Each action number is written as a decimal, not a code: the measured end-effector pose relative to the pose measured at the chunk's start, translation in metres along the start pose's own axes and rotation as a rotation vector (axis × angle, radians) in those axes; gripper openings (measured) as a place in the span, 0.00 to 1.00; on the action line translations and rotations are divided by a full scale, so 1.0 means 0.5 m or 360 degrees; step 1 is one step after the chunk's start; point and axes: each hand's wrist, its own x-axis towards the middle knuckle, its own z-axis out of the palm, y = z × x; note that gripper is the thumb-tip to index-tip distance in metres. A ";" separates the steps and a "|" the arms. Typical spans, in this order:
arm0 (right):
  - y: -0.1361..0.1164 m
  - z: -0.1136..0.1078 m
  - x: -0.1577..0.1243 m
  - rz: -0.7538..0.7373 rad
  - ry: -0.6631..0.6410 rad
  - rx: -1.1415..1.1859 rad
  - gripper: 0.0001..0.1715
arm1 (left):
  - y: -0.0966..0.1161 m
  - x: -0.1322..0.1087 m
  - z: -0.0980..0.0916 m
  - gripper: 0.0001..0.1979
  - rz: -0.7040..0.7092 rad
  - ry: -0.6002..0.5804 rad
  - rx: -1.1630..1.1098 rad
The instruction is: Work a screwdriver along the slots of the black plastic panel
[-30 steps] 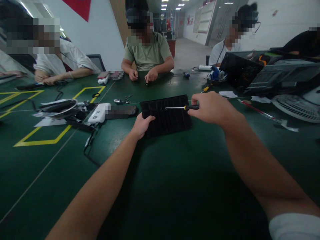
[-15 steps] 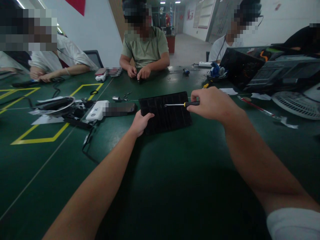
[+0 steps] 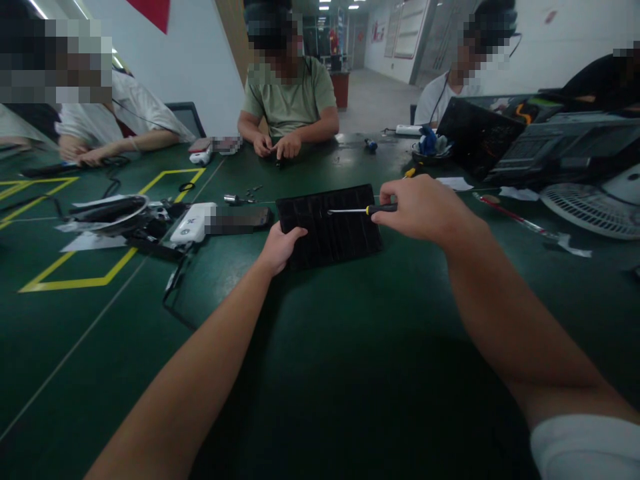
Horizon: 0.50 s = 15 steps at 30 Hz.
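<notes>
A flat black ribbed panel [image 3: 333,237] lies on the green table [image 3: 320,347] in front of me. My left hand [image 3: 280,247] grips the panel's near left corner, thumb on top. My right hand [image 3: 423,208] is closed around the black-and-yellow handle of a small screwdriver [image 3: 357,211]. Its thin metal shaft points left, with the tip resting near the middle of the panel's top.
A white power bank [image 3: 193,223] and a dark phone lie left of the panel, beside a round dish of parts [image 3: 113,212] and loose screws [image 3: 240,197]. Opened laptops [image 3: 540,143] and a fan grille [image 3: 593,210] fill the right. Other people sit across and at left.
Both hands hold nearly the same pose. The whole view has shifted slightly, and the screwdriver tip stays on the panel.
</notes>
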 end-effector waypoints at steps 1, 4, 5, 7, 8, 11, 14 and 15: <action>0.000 0.000 0.000 0.0003 -0.0003 -0.0002 0.16 | 0.000 0.000 0.000 0.20 -0.0003 -0.0002 0.0002; 0.001 0.001 0.001 -0.0004 0.0000 -0.0003 0.17 | 0.002 -0.001 0.000 0.20 -0.0012 -0.0008 0.0000; 0.001 0.001 0.002 -0.0010 0.0005 -0.0003 0.17 | 0.003 -0.001 0.001 0.20 -0.0017 -0.0012 0.0002; 0.001 0.002 0.002 -0.0018 0.0012 -0.0006 0.17 | 0.006 -0.003 0.002 0.20 -0.0026 -0.0021 0.0017; 0.001 0.002 0.002 -0.0018 0.0012 -0.0007 0.17 | 0.008 -0.004 0.003 0.20 -0.0029 -0.0026 0.0026; 0.000 0.001 0.000 -0.0002 0.0001 -0.0010 0.17 | 0.011 -0.005 0.003 0.19 -0.0036 -0.0016 0.0033; -0.002 -0.001 -0.001 0.0007 -0.0002 -0.0010 0.17 | 0.010 -0.005 0.002 0.20 -0.0040 -0.0013 0.0012; -0.003 -0.002 -0.002 0.0009 -0.0002 -0.0010 0.17 | 0.010 -0.005 0.002 0.20 -0.0039 -0.0016 0.0005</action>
